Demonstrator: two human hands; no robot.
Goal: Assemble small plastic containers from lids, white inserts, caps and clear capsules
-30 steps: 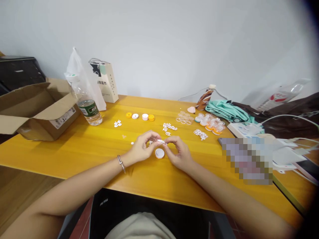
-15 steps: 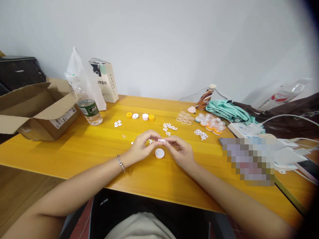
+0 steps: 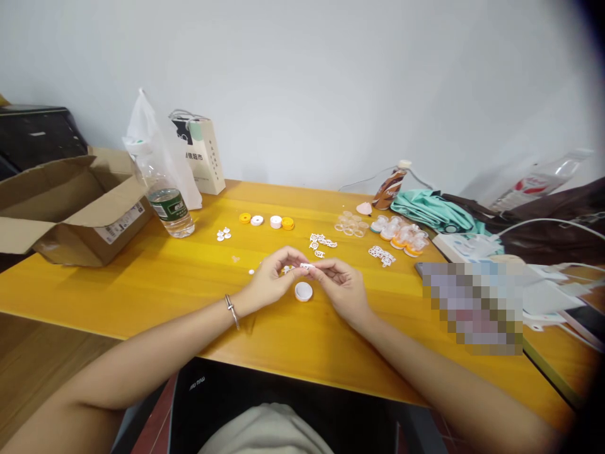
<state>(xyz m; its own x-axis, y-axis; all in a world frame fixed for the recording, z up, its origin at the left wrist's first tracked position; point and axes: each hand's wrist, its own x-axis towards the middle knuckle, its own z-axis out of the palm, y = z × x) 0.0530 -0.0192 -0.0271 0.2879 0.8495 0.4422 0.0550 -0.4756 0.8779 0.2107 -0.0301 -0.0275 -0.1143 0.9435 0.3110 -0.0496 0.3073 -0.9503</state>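
your desk [image 3: 331,353] in a home or small office, plain wall [image 3: 293,94] across the top, power strip [image 3: 447,246] at right

The left hand [image 3: 276,279] and right hand [image 3: 343,287] meet over the table [image 3: 189,290], a small white part [image 3: 307,266] pinched between them — mostly hidden. A white cup [image 3: 303,291] sits just beside them, on the near side. Beyond lie white cutouts [image 3: 321,240], and farther back to the left a row of yellow and white caps [image 3: 275,222]. Clear rings [image 3: 350,224] lie to the right, near a brown bottle [image 3: 388,191] — while at far left a water bottle [image 3: 169,208] stands beside an open carton [image 3: 89,236].
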